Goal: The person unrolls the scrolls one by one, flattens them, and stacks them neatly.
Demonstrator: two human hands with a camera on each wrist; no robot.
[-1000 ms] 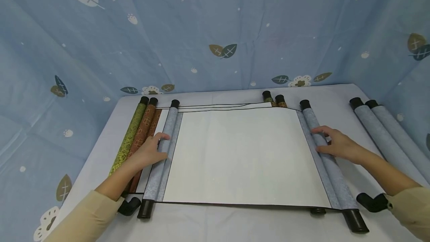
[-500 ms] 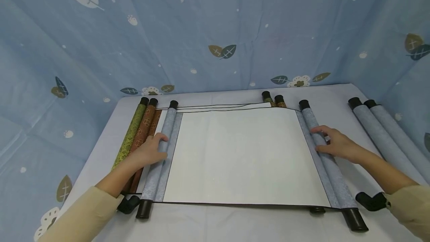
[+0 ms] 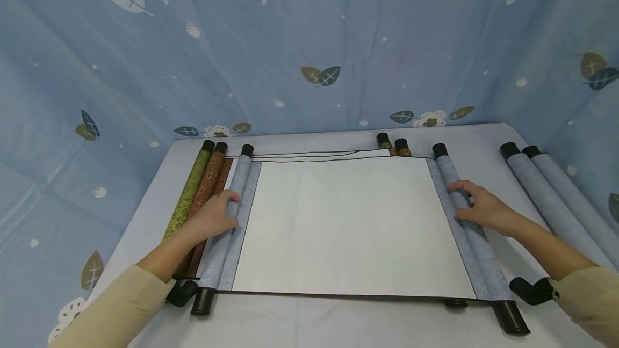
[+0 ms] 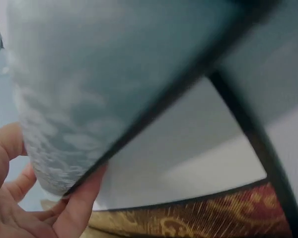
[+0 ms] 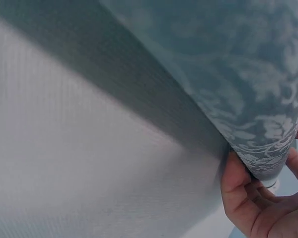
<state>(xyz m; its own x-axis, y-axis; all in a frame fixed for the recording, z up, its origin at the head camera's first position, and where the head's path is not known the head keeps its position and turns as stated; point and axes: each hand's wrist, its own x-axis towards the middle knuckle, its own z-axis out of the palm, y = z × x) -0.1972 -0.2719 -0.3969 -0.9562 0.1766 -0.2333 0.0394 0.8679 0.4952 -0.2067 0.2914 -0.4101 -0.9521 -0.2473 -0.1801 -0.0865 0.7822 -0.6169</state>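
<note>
A hanging scroll lies partly unrolled across the table in the head view, showing a blank white sheet [image 3: 348,224]. Its left roll [image 3: 242,168] and right roll [image 3: 483,254] are wrapped in pale grey-blue cloth with black end caps. My left hand [image 3: 215,215] grips the left roll midway, thumb on the near side. The right hand [image 3: 488,209] holds the right roll at about the same height. Both wrist views show fingers curled under patterned cloth: the left roll [image 4: 69,104] looks raised over what lies beneath, and the right roll [image 5: 258,94] hangs close over white cloth.
Left of the scroll lie a green roll [image 3: 186,200] and a brown roll [image 3: 208,181], with other sheets under the scroll. Two grey-blue rolls [image 3: 556,203] lie at the right. A blue leaf-print curtain [image 3: 309,26] stands behind the white table [image 3: 338,324].
My left hand and the left roll have shifted slightly to the left, and the open sheet reaches a bit farther that way. The right hand stays almost still on its roll.
</note>
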